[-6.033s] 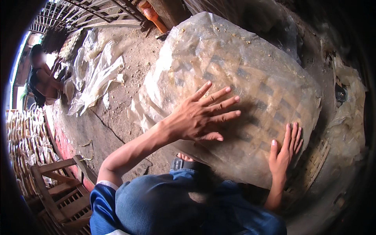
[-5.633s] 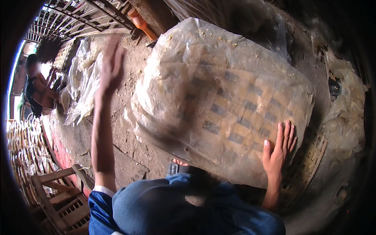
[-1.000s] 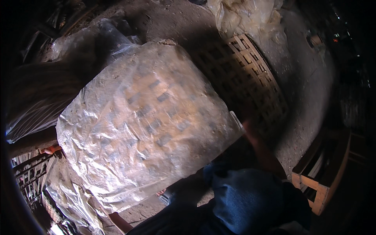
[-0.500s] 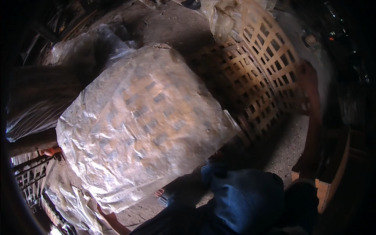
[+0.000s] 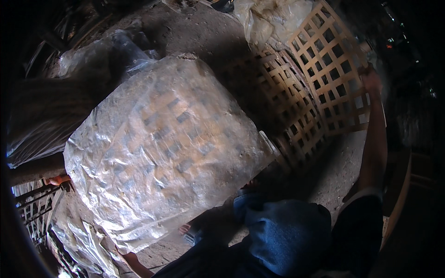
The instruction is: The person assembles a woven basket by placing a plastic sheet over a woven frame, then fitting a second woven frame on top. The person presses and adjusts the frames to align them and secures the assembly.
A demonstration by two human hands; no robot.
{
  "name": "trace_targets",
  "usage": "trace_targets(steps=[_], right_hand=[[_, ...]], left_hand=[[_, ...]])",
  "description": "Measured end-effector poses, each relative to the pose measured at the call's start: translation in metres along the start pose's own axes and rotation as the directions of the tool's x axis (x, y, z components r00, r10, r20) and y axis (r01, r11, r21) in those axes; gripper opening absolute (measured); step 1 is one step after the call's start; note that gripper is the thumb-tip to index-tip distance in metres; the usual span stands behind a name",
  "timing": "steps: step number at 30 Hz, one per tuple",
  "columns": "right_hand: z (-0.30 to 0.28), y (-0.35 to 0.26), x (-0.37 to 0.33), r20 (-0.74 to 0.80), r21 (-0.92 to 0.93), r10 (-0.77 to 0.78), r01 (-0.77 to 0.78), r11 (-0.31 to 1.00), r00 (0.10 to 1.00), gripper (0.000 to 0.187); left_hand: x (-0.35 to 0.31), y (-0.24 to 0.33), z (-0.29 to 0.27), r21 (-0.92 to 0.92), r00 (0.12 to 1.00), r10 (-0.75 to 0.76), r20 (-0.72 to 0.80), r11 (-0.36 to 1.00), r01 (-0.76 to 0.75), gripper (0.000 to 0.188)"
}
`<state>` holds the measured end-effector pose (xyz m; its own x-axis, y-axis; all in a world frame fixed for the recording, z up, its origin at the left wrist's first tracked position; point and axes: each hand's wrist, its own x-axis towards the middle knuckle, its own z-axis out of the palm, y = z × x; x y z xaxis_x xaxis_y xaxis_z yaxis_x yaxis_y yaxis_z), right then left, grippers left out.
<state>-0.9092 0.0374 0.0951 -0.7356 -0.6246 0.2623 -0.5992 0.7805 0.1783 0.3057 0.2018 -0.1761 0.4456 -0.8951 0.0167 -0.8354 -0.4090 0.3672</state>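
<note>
At far right, we are gripping a woven panel (image 5: 336, 63) in our right hand (image 5: 371, 81). Near left, our left hand (image 5: 128, 257) is touching the plastic sheet (image 5: 171, 153); we are finding its grip impossible to tell

From here I see a dusty floor (image 5: 199, 34). Left of the right hand (image 5: 371, 82), a woven lattice (image 5: 300, 111) lies on it, with crumpled plastic (image 5: 273, 19) beyond; pale sheeting (image 5: 85, 243) spreads beside the left hand (image 5: 130, 257).

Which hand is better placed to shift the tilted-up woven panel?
Probably the right hand: it is at the outer edge of the woven panel and appears to hold it. The left hand is far across, partly hidden at the lower-left edge of the plastic sheet.
</note>
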Motion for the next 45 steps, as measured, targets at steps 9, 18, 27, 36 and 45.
trace_targets(steps=[9, 18, 27, 36, 45], right_hand=[[-0.008, 0.009, -0.005, -0.013, 0.015, -0.032, 0.032, 0.999, 0.999, 0.076], [-0.008, 0.025, 0.009, 0.026, 0.048, -0.076, 0.075, 0.996, 0.997, 0.081], [-0.057, 0.043, 0.054, -0.138, -0.113, -0.203, 0.188, 0.976, 0.969, 0.057], [-0.119, -0.063, 0.034, -0.318, 0.235, 0.013, 0.066, 0.97, 0.948, 0.065], [-0.119, -0.088, 0.043, -0.4, 0.673, 0.237, 0.108, 0.731, 0.885, 0.058]], left_hand=[[0.001, 0.01, 0.012, 0.008, 1.0, -0.021, 0.018, 1.0, 0.021, 0.069], [0.002, 0.012, 0.015, 0.003, 0.999, -0.034, 0.025, 0.999, 0.034, 0.067], [0.008, 0.009, 0.037, -0.036, 0.997, 0.031, 0.077, 0.999, -0.029, 0.066], [-0.019, 0.03, 0.013, -0.655, 0.87, -0.455, 0.193, 0.6, 0.459, 0.058], [0.008, 0.025, -0.053, -0.823, 0.75, -0.654, -0.096, 0.476, 0.31, 0.062]])
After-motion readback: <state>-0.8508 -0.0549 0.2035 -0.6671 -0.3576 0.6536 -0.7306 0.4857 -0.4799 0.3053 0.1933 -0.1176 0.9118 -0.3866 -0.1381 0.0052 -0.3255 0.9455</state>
